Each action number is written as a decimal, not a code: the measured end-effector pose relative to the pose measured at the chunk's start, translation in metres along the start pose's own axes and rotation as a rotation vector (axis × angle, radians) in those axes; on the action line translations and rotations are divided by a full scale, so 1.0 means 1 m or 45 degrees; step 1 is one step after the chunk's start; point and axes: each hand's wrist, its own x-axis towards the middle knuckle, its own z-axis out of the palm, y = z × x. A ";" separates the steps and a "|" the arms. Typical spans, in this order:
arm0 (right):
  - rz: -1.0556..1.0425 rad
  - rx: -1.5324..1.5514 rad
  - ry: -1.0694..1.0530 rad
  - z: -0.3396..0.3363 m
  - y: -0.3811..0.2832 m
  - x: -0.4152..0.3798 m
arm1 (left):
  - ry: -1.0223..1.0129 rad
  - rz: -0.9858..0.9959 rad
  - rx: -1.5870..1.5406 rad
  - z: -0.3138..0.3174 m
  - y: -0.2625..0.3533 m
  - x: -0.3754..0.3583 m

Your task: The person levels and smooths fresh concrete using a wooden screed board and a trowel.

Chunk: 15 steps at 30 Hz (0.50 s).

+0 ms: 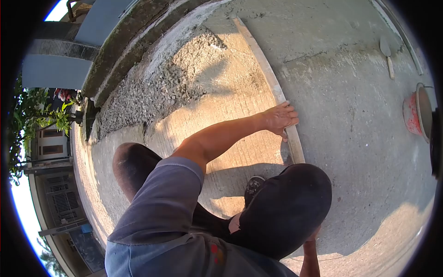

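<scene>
My left hand [281,120] is closed over the edge of a long, straight wooden board [261,62], fingers on its far side and thumb nearer me. The board lies across the ground, between a ribbed, sunlit concrete surface [230,113] and smoother grey wet-looking concrete [341,111]. Its near end passes out of sight behind my bent knee [295,198]. Low at the right, my right hand [314,234] shows only in part beside that knee. Its fingers are hidden, so what it holds cannot be told.
A trowel [386,56] lies on the grey concrete at upper right, near a red-and-grey bucket [411,115]. Rough gravelly concrete [152,87] is heaped along a low mossy kerb [121,51]. My shoe [253,188] is on the ground under me. Plants [55,117] and buildings stand left.
</scene>
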 end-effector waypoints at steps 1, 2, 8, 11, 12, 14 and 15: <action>-0.072 -0.079 -0.020 0.000 -0.015 0.009 | -0.011 -0.045 -0.023 0.001 -0.007 -0.025; -0.129 -0.137 -0.056 0.004 -0.030 0.020 | 0.010 -0.086 0.001 0.003 -0.020 -0.052; -0.215 -0.180 -0.173 0.025 -0.065 0.059 | -0.012 -0.255 0.197 0.000 -0.117 -0.131; -0.208 -0.194 -0.203 0.024 -0.064 0.057 | 0.007 -0.262 0.170 0.002 -0.115 -0.129; -0.206 -0.201 -0.210 0.024 -0.063 0.054 | 0.080 -0.225 0.194 0.005 -0.100 -0.125; -0.195 -0.217 -0.218 0.023 -0.058 0.048 | 0.092 -0.184 0.123 0.015 -0.058 -0.108; -0.187 -0.226 -0.218 0.024 -0.056 0.045 | 0.104 -0.151 0.082 0.022 -0.045 -0.103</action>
